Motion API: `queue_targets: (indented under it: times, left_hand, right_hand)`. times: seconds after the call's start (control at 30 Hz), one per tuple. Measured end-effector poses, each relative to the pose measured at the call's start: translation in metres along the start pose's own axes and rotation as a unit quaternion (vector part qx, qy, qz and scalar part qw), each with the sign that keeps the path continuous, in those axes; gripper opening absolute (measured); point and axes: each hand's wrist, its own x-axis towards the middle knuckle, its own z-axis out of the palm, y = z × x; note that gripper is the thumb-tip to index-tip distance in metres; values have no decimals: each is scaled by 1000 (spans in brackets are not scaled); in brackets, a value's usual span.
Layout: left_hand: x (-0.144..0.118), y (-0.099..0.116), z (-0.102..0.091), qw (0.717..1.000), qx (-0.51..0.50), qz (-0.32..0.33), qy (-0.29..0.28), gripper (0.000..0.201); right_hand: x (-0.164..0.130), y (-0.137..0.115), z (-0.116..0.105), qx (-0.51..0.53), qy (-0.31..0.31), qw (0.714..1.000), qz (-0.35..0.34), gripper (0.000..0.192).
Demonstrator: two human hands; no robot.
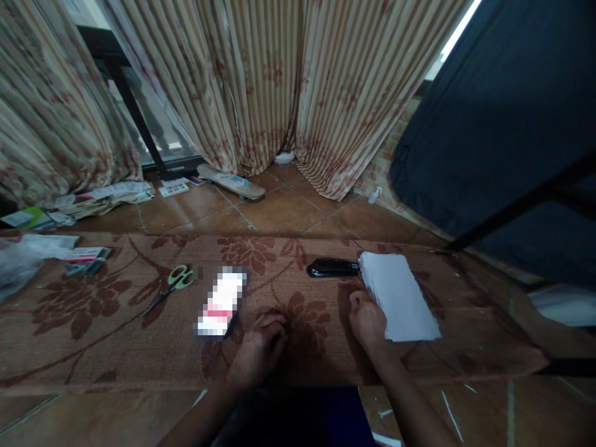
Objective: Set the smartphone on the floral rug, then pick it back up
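Observation:
My left hand (263, 341) rests on the patterned cloth with its fingers loosely curled and nothing visible in them. To its left lies a phone (222, 302), its lit screen blurred out. My right hand (367, 318) is closed in a fist on the cloth, against the left edge of a stack of white paper (406, 299) with rough, torn-looking edges. Beyond that fist lies a glossy black stapler (332, 267), its right end touching or close to the stack. Scissors with green handles (180, 276) lie to the left of the phone, blades pointing toward the near left.
Small boxes (87, 259) and a clear plastic bag (28, 257) sit at the table's left end. Past the cloth-covered table (139, 360), a skateboard (233, 181) and papers (112, 192) lie on the tiled floor below striped curtains (261, 81). Paper strips (451, 413) litter the near floor.

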Motion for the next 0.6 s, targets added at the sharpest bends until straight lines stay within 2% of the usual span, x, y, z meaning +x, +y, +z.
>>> queue_targets:
  times: [0.13,0.27,0.4,0.6]
  left_hand:
    - [-2,-1,1,1000,-5,-5,-3,12]
    - [-2,0,0,1000,-10,1,0,12]
    - [-2,1,0,1000,-13,5,8,12]
    - [0,3,-3,1000,-12,-9,-2,13]
  right_hand:
    - [-5,-7,-2,49,2,998,-25,24]
    - [-7,-25,-1,84,-14,995,-58,25]
    - [-6,-37,3,6,-38,997,-61,26]
    - [-6,-45,11,-79,-34,994,-64,28]
